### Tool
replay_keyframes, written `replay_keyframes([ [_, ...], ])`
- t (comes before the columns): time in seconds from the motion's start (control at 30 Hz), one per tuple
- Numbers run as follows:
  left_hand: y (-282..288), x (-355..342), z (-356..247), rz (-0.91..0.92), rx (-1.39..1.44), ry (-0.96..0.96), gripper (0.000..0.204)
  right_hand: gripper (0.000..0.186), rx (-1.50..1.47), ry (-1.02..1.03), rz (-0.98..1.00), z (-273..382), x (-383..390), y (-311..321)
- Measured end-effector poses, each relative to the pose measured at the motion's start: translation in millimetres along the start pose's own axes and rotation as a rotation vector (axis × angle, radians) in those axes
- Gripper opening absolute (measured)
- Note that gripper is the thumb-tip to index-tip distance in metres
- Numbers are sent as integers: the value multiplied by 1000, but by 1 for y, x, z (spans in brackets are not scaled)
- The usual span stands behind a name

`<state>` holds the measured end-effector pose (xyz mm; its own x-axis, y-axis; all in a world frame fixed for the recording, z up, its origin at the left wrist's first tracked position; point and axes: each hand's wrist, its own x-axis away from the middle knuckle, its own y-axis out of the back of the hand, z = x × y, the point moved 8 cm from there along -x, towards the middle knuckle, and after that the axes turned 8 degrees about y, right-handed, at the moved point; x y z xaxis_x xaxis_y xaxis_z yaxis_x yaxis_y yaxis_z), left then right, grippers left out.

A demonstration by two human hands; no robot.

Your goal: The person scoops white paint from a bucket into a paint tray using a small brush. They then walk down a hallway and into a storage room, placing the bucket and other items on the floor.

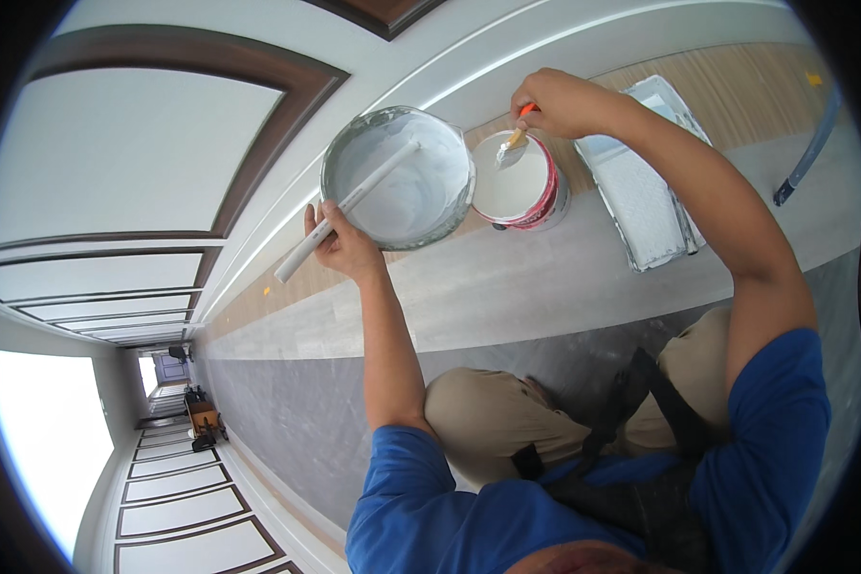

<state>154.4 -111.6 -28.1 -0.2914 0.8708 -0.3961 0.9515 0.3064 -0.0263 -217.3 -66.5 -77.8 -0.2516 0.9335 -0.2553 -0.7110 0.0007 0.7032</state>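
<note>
My left hand [342, 244] is closed around a white pipe-like stick [306, 256], whose far end rests in the white paint inside a large round bucket [333, 153]. To the right stands a smaller paint can [545, 209] with a red and white outside, nearly full of off-white paint. Over that can, my right hand [560, 103] grips a paintbrush [513, 150] by its orange-ended handle. The bristles point down and are coated with white paint. Whether they touch the paint in the can I cannot tell.
A paint tray [646, 206] smeared with white lies right of the can. Further right is a grey pole [805, 148]. Protective sheeting [450, 297] covers the floor along the white wall with brown-framed panels [153, 143]. Furniture [201, 416] stands far down the corridor.
</note>
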Motion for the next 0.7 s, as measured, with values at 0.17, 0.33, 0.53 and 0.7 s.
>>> replay_keyframes([
  [0.17,29,-13,10,-90,109,137,55,13,225,140,39,18,1,-38],
  [0.33,61,-20,33,-141,247,260,60,15,249,105,259,9,2,-77],
  [0.53,75,-21,55,-125,313,309,62,13,225,64,218,6,-8,-71],
  [0.7,65,-20,59,-102,326,315,61,13,164,54,21,14,-13,-19],
])
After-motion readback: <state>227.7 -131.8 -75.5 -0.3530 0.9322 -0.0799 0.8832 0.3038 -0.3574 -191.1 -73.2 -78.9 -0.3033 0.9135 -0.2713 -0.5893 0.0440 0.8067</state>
